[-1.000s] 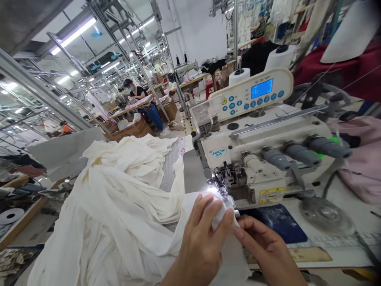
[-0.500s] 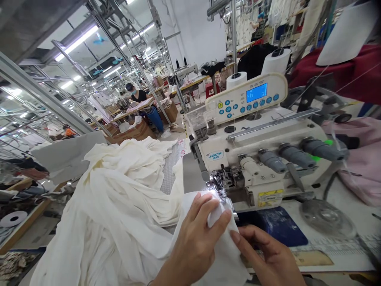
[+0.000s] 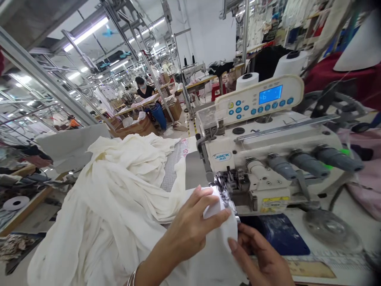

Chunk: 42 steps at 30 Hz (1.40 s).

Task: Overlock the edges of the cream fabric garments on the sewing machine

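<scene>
A white fabric piece (image 3: 220, 246) lies at the overlock sewing machine (image 3: 256, 159), its far edge by the presser foot (image 3: 222, 188). My left hand (image 3: 190, 222) rests on top of it with fingers and thumb apart, the fingertips just left of the foot. At the piece's right edge my right hand (image 3: 258, 254) pinches the cloth between thumb and curled fingers. Part of the cloth under my hands is hidden. A large heap of cream-white fabric (image 3: 119, 198) spreads to the left of my left hand.
A control panel (image 3: 262, 99) with a lit blue screen tops the machine. Thread cones (image 3: 247, 80) stand behind it. A dark blue pad (image 3: 279, 234) and a ruler strip (image 3: 327, 254) lie on the table at right. A person (image 3: 144, 89) sits at a farther table.
The view has shifted, so the machine sits a little farther right. My left hand has turned flatter, showing its bracelet. The right hand still pinches the fabric's edge.
</scene>
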Each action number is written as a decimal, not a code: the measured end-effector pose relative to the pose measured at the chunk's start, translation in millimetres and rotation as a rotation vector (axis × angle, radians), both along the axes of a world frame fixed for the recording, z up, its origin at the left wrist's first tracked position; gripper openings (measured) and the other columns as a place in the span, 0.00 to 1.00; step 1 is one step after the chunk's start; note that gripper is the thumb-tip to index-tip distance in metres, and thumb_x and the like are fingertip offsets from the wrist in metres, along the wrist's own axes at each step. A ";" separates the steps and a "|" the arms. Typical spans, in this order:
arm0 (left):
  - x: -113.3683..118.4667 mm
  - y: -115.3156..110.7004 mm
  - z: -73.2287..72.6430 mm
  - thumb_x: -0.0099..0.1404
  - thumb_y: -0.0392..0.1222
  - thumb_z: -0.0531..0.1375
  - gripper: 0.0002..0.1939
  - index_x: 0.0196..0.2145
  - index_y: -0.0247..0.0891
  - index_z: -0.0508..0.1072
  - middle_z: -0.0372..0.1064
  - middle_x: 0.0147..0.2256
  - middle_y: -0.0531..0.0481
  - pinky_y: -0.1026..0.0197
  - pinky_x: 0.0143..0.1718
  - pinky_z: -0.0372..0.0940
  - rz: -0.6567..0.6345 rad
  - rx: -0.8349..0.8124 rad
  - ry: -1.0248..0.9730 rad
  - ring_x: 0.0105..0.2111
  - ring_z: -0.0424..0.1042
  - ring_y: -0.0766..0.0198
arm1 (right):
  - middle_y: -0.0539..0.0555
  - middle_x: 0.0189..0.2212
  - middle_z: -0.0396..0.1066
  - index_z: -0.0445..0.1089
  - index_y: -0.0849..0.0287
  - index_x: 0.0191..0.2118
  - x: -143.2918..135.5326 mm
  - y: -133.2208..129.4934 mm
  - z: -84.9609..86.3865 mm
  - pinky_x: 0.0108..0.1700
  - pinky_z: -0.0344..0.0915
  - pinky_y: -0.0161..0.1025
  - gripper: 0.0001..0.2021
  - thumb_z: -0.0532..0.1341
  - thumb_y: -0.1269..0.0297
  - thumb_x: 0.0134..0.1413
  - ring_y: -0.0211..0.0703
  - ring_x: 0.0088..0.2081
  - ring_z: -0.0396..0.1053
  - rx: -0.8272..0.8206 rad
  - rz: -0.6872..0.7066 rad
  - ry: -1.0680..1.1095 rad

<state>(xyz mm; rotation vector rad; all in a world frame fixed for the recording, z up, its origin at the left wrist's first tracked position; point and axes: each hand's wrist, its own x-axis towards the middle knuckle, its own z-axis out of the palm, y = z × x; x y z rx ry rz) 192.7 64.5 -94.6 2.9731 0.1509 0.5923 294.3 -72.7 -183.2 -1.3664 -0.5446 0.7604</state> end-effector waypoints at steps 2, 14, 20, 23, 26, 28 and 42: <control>-1.8 1.3 -4.4 0.64 0.21 0.46 0.23 0.53 0.35 0.65 0.65 0.49 0.41 0.44 0.60 0.59 0.018 -0.021 -0.066 0.58 0.60 0.55 | 0.48 0.24 0.66 0.75 0.53 0.32 2.7 -0.5 -3.8 0.32 0.62 0.32 0.09 0.65 0.54 0.52 0.39 0.27 0.62 0.009 0.077 -0.044; -74.1 -65.2 -76.5 0.64 0.34 0.58 0.05 0.32 0.40 0.73 0.64 0.50 0.43 0.56 0.50 0.63 0.773 -0.087 -0.427 0.51 0.65 0.56 | 0.49 0.26 0.72 0.73 0.55 0.25 11.7 -4.6 3.3 0.33 0.63 0.30 0.11 0.65 0.55 0.52 0.40 0.29 0.67 -0.009 0.212 -0.131; -73.5 -67.2 -56.4 0.69 0.49 0.53 0.19 0.23 0.38 0.63 0.58 0.23 0.53 0.65 0.32 0.58 0.887 -0.679 -0.391 0.28 0.60 0.66 | 0.47 0.19 0.65 0.73 0.55 0.23 6.0 -8.0 10.3 0.24 0.58 0.30 0.14 0.64 0.51 0.50 0.37 0.23 0.59 -0.091 0.161 -0.138; -65.6 -64.6 -46.7 0.67 0.54 0.53 0.22 0.21 0.38 0.57 0.49 0.22 0.56 0.66 0.27 0.52 0.952 -0.868 -0.381 0.25 0.53 0.68 | 0.47 0.20 0.65 0.73 0.55 0.24 6.8 -5.0 11.6 0.20 0.55 0.30 0.15 0.64 0.50 0.50 0.37 0.22 0.57 -0.108 0.167 -0.115; -60.4 -57.2 -38.9 0.67 0.57 0.52 0.24 0.21 0.38 0.55 0.46 0.22 0.57 0.66 0.25 0.48 0.946 -0.974 -0.361 0.24 0.49 0.69 | 0.48 0.22 0.66 0.72 0.55 0.24 9.6 -2.1 10.9 0.25 0.57 0.30 0.14 0.64 0.50 0.52 0.37 0.24 0.60 -0.087 0.179 -0.134; -58.8 -49.8 -34.8 0.66 0.58 0.52 0.25 0.21 0.38 0.55 0.45 0.21 0.57 0.66 0.24 0.46 0.904 -0.980 -0.341 0.23 0.47 0.70 | 0.48 0.24 0.67 0.71 0.55 0.24 11.9 -0.4 10.1 0.31 0.60 0.30 0.14 0.64 0.51 0.52 0.39 0.28 0.63 -0.055 0.185 -0.140; -57.8 -56.8 -59.8 0.61 0.57 0.59 0.24 0.47 0.36 0.69 0.63 0.49 0.36 0.44 0.50 0.59 0.939 -0.028 -0.319 0.50 0.63 0.46 | 0.51 0.27 0.71 0.78 0.53 0.26 18.8 1.8 6.5 0.38 0.66 0.34 0.09 0.66 0.55 0.50 0.46 0.36 0.70 0.026 0.270 0.005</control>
